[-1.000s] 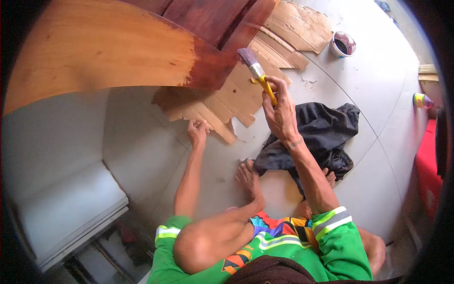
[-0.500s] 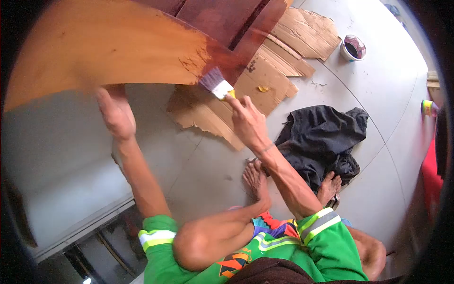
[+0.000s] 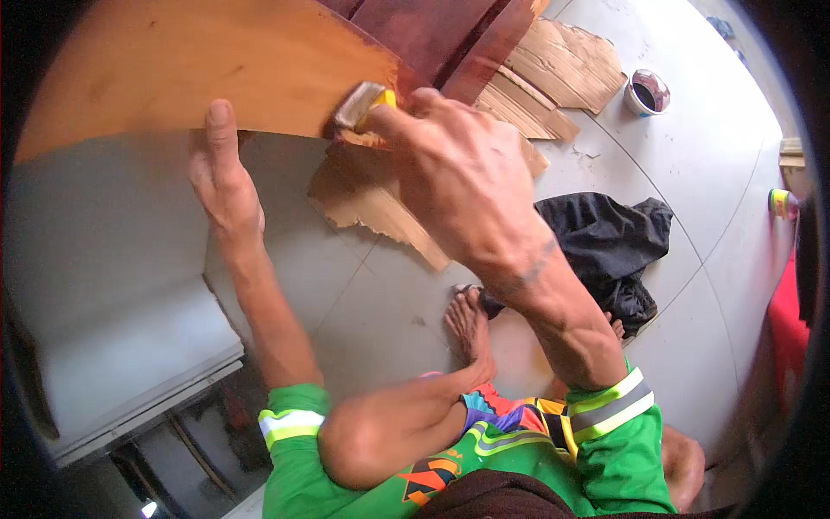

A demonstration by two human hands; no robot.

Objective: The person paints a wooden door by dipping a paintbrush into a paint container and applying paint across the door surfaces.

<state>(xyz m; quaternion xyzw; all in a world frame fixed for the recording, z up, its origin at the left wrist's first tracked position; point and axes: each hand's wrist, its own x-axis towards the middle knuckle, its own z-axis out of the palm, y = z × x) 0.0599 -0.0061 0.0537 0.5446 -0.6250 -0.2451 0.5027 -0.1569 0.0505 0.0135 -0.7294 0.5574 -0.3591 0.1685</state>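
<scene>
- Gripping the paintbrush (image 3: pixel 363 105), the right hand (image 3: pixel 462 169) has its fingers closed on the yellow handle; most of the handle is hidden by the hand, and the metal band shows beyond it.
- The bristles are blurred, over the lower edge of the wooden panel (image 3: pixel 216 69), where its orange-brown surface meets the dark red part.
- The left hand (image 3: pixel 226 186) is at the same lower edge, further along, thumb raised against the wood; its other fingers are partly hidden, so I cannot tell whether they grip the panel.
- A round, open tub (image 3: pixel 661 102) stands upright on the grey floor (image 3: pixel 726 164), just beside the cardboard (image 3: pixel 562 65) and well apart from both hands.
- Inside the tub is a dark liquid (image 3: pixel 643 92), nearly black, with reddish-purple smears up the inner wall; its depth cannot be told.
- A small bottle (image 3: pixel 783 204) with a yellow-green and pink label is near the right edge of the view; what it contains cannot be told.
- Torn, flattened pieces of the cardboard lie beneath and beside the panel.
- A crumpled black cloth (image 3: pixel 605 233) lies on the floor, between the tub and the person's feet.
</scene>
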